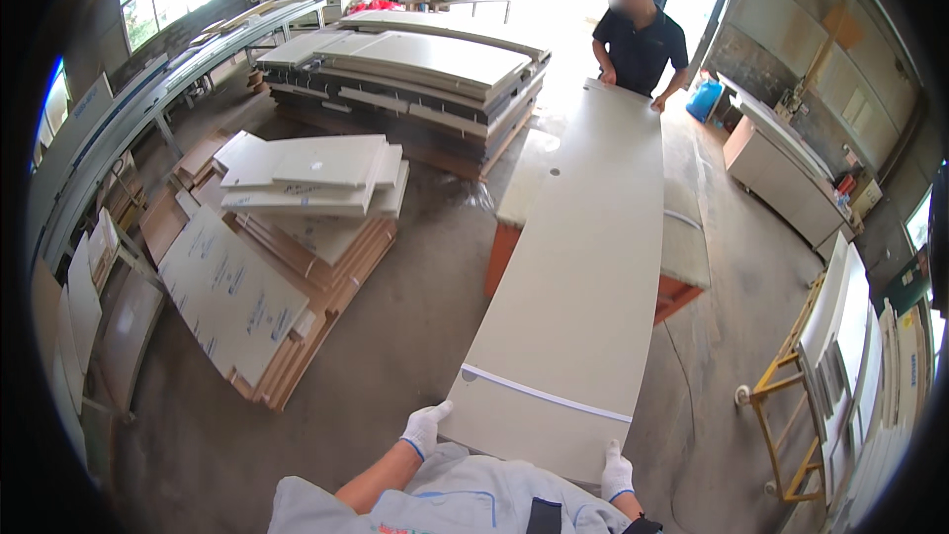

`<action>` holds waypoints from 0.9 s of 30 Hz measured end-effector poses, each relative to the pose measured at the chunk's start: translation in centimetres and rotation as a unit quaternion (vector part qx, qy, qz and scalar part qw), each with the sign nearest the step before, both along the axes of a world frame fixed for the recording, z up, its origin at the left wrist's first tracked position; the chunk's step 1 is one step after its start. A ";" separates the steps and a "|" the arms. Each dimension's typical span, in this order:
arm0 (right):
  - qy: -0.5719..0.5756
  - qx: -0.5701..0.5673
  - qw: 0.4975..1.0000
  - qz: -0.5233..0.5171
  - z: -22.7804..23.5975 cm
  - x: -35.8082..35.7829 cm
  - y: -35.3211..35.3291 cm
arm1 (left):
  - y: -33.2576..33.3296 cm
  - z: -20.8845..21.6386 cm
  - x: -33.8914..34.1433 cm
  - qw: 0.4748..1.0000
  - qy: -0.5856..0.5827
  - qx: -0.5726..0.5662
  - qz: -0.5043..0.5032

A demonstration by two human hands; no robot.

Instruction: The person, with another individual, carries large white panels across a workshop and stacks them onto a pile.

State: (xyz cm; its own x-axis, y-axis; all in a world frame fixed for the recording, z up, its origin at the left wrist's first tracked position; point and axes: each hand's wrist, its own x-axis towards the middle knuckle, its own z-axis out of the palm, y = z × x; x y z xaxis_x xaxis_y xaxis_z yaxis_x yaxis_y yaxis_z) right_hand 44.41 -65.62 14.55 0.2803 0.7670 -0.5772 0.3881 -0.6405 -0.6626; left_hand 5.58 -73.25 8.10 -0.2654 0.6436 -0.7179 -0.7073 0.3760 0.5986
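Observation:
A long pale grey panel [593, 257] stretches away from me, level above the floor. My left hand [425, 427], in a white glove, grips its near left corner. My right hand [617, 472], also gloved, holds the near right corner. A white strip crosses the panel close to my end. At the far end a person in a dark shirt [641, 40] holds the panel with both hands. Below the panel's middle sits an orange-sided stand [502, 255] topped with more pale boards.
A low stack of white and brown boards [297, 227] lies on the concrete floor to the left. A bigger pile of long panels [415, 79] sits behind it. A yellow wheeled rack [791, 405] with upright panels stands at the right, near a cabinet [781, 173].

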 end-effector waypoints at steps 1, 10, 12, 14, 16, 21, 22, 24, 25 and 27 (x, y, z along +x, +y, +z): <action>-0.004 -0.015 1.000 -0.001 0.8 -2.3 1.9 | 2.3 0.7 -2.1 0.999 -0.026 0.012 0.022; 0.093 0.085 0.991 0.045 2.0 -23.9 20.2 | 24.0 4.5 -20.6 0.956 -0.168 0.118 0.209; 0.123 0.055 0.990 0.039 0.1 -28.3 25.0 | 29.6 3.9 -24.3 0.970 -0.122 0.082 0.194; 0.153 0.068 0.985 0.034 3.0 -34.0 30.0 | 35.4 3.6 -28.8 0.977 -0.092 0.064 0.181; 0.185 0.042 0.981 0.029 4.8 -38.3 34.7 | 40.5 4.3 -32.6 0.980 -0.077 0.057 0.172; 0.151 0.044 0.987 0.031 3.6 -45.6 46.7 | 53.2 7.2 -41.3 0.985 -0.078 0.029 0.152; 0.098 0.063 0.992 0.047 3.7 -46.9 49.3 | 55.8 7.5 -42.4 0.986 -0.075 0.038 0.142; 0.109 0.067 0.992 0.020 2.6 -49.0 54.5 | 60.4 7.8 -44.7 0.988 -0.063 0.055 0.127; 0.130 0.060 0.990 0.002 1.3 -49.8 57.5 | 62.8 7.4 -46.0 0.989 -0.073 0.047 0.121; 0.189 0.055 0.980 -0.006 1.3 -52.8 61.9 | 67.7 4.8 -49.9 0.990 -0.060 0.049 0.115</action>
State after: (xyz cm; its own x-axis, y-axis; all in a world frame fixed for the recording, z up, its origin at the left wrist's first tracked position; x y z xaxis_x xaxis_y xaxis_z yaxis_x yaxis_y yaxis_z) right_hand -8.35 -3.76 15.81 0.0718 0.8283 -0.5557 0.0939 -0.5603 -0.8230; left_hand -44.30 -5.52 12.89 -0.3303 0.6446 -0.6895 -0.8354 0.1404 0.5314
